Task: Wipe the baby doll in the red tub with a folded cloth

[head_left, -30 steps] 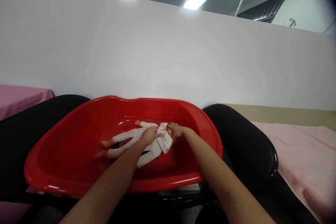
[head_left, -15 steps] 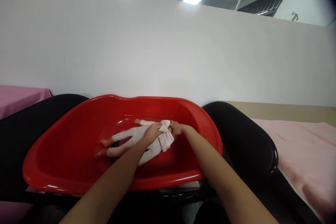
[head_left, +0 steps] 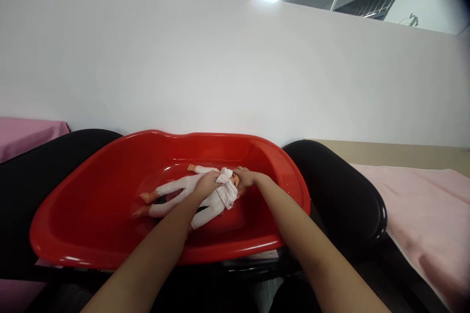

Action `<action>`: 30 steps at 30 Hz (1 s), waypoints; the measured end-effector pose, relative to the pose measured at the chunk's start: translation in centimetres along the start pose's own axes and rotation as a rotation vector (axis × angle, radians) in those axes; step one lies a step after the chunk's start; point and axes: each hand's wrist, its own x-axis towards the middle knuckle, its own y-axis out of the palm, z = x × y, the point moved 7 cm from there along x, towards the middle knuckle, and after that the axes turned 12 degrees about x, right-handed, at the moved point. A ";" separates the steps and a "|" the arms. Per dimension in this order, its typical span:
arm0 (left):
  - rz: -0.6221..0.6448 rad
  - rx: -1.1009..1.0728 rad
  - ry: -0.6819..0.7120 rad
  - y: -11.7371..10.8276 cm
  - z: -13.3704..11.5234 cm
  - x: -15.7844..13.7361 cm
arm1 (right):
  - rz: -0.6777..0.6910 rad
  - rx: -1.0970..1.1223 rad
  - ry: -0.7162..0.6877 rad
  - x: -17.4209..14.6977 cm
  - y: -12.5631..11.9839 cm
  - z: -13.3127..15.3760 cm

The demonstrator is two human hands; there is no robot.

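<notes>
A baby doll [head_left: 174, 195] in a white suit lies on its back in a red baby bathtub [head_left: 91, 225], with its feet to the left and its head to the right. A pale pink-white cloth [head_left: 228, 192] hangs bunched over the doll's upper chest and chin. My left hand [head_left: 206, 184] is closed on the bunched part of the cloth, above the doll's chest. My right hand [head_left: 245, 176] curls round the side of the doll's head [head_left: 237, 181], its fingertips partly hidden.
Black panels flank the tub on the left [head_left: 25, 195] and the right [head_left: 338, 190]. A light pink sheet [head_left: 422, 205] covers a surface on the right, and a pink cloth [head_left: 29, 137] lies at far left. A white wall [head_left: 235, 68] stands behind the tub.
My left hand has drawn the cloth slightly left, down off the doll's face, so more of the face shows. My right hand has stayed by the head.
</notes>
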 end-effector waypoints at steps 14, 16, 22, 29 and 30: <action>0.102 0.238 0.003 3.0 -2.5 0.4 | -0.012 -0.007 0.000 0.2 0.1 -0.5; 0.099 0.277 -0.001 2.9 -2.3 0.4 | -0.010 -0.013 0.002 0.3 0.1 -0.5; 0.085 0.425 0.059 1.2 -2.3 -0.4 | -0.011 -0.015 0.014 0.3 0.1 -0.8; 0.077 0.409 0.053 -1.0 -2.4 0.0 | -0.009 -0.015 0.000 0.2 0.1 -0.8; 0.059 0.409 0.031 -1.4 -2.1 0.1 | -0.014 -0.012 0.008 0.2 0.0 -0.8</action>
